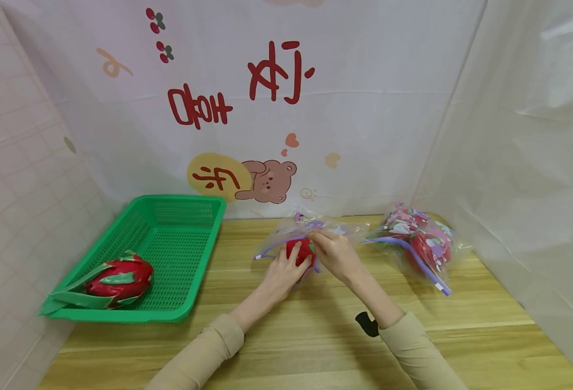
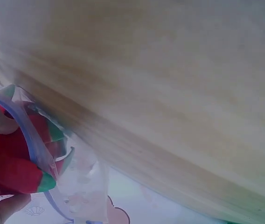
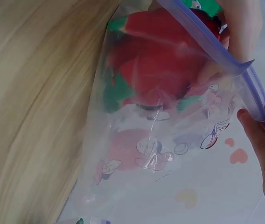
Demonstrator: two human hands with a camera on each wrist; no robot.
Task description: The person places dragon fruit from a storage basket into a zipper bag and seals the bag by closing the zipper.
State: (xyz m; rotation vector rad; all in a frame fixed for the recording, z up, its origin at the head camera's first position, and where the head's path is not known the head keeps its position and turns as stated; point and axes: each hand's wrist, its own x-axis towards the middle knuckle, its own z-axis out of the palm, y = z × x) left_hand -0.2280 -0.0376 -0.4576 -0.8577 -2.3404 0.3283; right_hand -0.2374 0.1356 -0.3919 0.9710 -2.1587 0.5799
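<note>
A red dragon fruit (image 3: 156, 51) with green-tipped scales sits partly inside a clear printed zip bag (image 3: 132, 163), past the bag's purple zip strip (image 2: 20, 116). My left hand (image 1: 282, 275) holds this fruit at the bag's mouth, fingers spread over one side of it. Beside it, my right hand (image 1: 337, 257) pinches the edge of the bag's mouth at the zip strip, thumb against fingers. Part of the fruit is hidden behind the left fingers and the bag film.
At the left, a green plastic basket (image 1: 179, 260) bears another dragon fruit (image 1: 120, 279) with long green leaves. A second zip bag (image 1: 425, 238) with red fruit inside lies at the right. Behind the wooden table (image 1: 291, 346) hangs a white printed sheet (image 1: 374, 119).
</note>
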